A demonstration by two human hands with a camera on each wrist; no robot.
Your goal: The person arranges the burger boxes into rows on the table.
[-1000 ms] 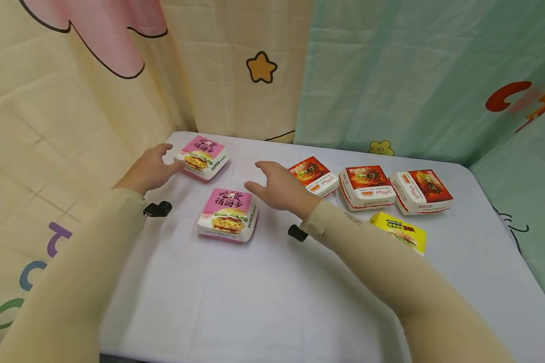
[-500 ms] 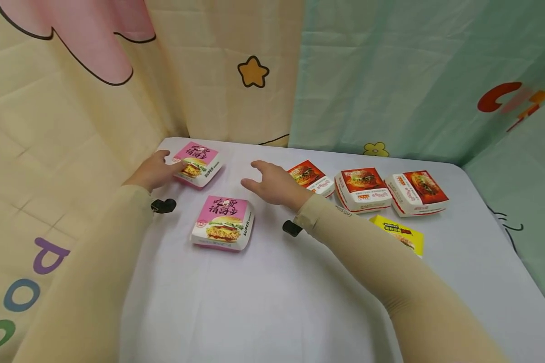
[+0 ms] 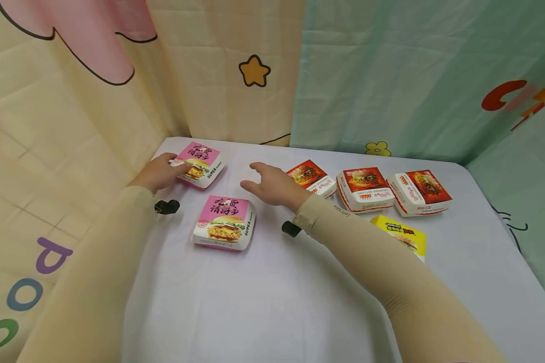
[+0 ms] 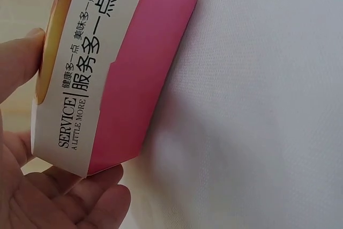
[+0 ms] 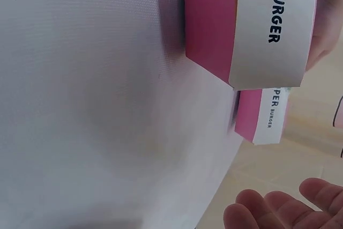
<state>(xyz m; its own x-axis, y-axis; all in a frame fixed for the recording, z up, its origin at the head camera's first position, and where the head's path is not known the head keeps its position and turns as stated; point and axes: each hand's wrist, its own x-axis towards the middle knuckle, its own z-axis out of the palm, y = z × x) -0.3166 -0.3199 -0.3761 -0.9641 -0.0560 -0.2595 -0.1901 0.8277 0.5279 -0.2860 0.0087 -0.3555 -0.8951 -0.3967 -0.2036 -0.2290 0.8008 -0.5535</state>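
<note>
Two pink-and-white burger boxes lie on the left part of the white table. My left hand [image 3: 159, 172] holds the farther burger box [image 3: 205, 154] at its left side. In the left wrist view its thumb [image 4: 20, 60] lies against the printed top of that box, and the other fingers [image 4: 104, 202] curl around the white side. The nearer burger box [image 3: 224, 222] sits flat between my arms. My right hand [image 3: 274, 186] hovers to its upper right, fingers relaxed and parted from the thumb, holding nothing. The right wrist view shows its fingertips [image 5: 273, 210] apart from both pink boxes.
Three red-topped burger boxes stand in a row to the right: a left one [image 3: 310, 176], a middle one [image 3: 365, 190] and a right one [image 3: 420, 192]. A yellow box [image 3: 404, 236] is partly hidden behind my right sleeve. Printed curtains [image 3: 368, 75] border the table [image 3: 263, 302].
My left hand has moved right onto the farther pink box and its fingers have closed around the box's side. The right hand stays nearly in place. The head view has shifted slightly.
</note>
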